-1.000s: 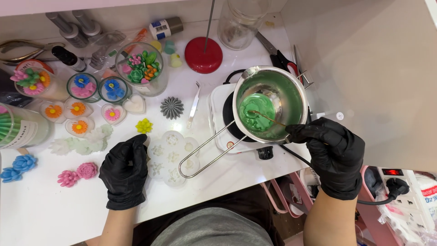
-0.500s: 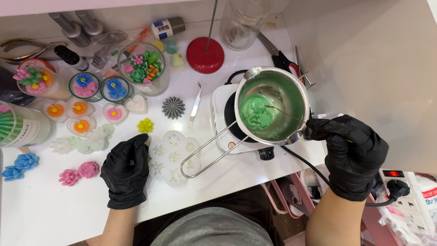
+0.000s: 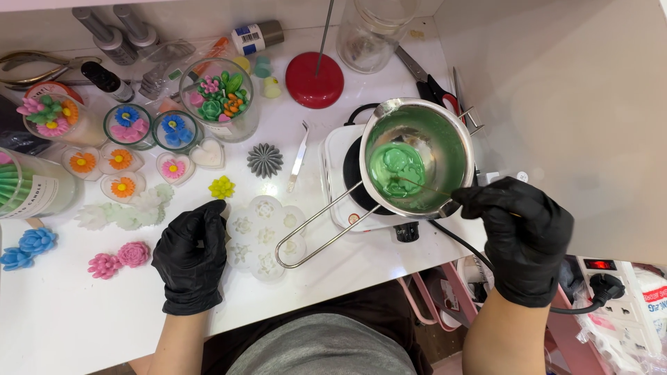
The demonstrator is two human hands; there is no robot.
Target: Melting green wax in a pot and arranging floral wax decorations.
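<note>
My right hand (image 3: 522, 232), in a black glove, pinches a thin stick (image 3: 424, 185) whose tip dips into green wax (image 3: 397, 170) in a steel melting pot (image 3: 417, 156). The pot sits on a small white electric hot plate (image 3: 335, 186), with its wire loop handle (image 3: 316, 232) reaching toward me. My left hand (image 3: 191, 255), also gloved in black, rests flat on the white table, touching the left edge of a clear silicone flower mould (image 3: 262, 236).
Wax flowers in pink (image 3: 118, 258), blue (image 3: 28, 246), yellow (image 3: 221, 187) and grey (image 3: 264, 160) lie around. Glass candle jars (image 3: 219, 101), metal tweezers (image 3: 297, 156), a red round stand (image 3: 314, 69), scissors (image 3: 427, 82) and a power strip (image 3: 618, 292) surround the work area.
My right hand swung out to the right and came partway back, moving the stick through the green wax. The wax lump shifted in the pot. My left hand stayed put.
</note>
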